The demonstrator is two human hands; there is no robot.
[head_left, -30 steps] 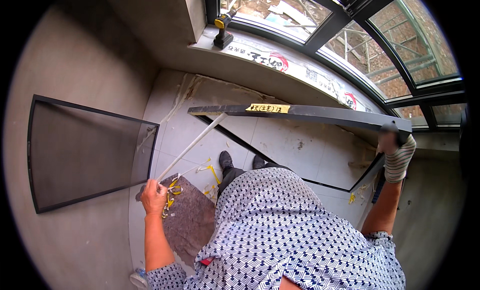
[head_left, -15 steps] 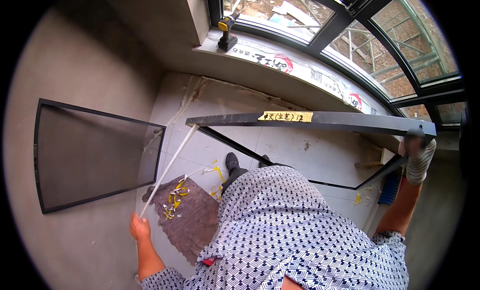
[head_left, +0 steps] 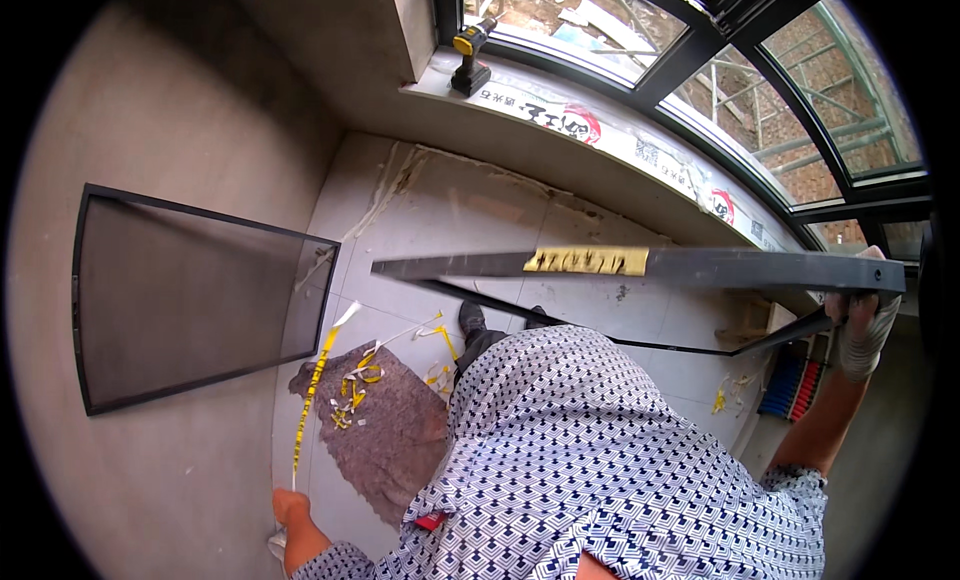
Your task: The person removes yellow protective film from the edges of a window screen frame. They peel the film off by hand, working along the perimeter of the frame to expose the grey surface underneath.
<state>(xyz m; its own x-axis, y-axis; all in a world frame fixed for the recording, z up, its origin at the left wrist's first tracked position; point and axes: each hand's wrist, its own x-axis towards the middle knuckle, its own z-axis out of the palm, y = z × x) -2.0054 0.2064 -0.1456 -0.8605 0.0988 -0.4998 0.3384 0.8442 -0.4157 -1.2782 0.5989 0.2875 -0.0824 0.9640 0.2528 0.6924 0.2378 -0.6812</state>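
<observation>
My right hand (head_left: 862, 325), with a whitish wrap or glove around its palm, grips the right end of a dark grey metal frame (head_left: 740, 270). The frame is held up in front of me, with a yellow handwritten label (head_left: 590, 261) stuck on its near bar. Its thinner far bars (head_left: 500, 305) slant down behind that bar. My left hand (head_left: 290, 506), low on the left, is closed on one end of a yellow-and-white strip of tape (head_left: 312, 390). The strip's other end hangs in the air, apart from the frame.
A framed mesh screen (head_left: 200, 300) leans on the left wall. Crumpled tape (head_left: 352, 392) lies on a brown mat (head_left: 385, 450). A cordless drill (head_left: 470, 58) stands on the windowsill (head_left: 540, 110). Blue and red rods (head_left: 790, 385) sit by my right arm.
The strip ran taut from my left hand to the frame's left end; now it is loose, with its yellow side showing. My left hand has moved lower, and the frame has shifted slightly right.
</observation>
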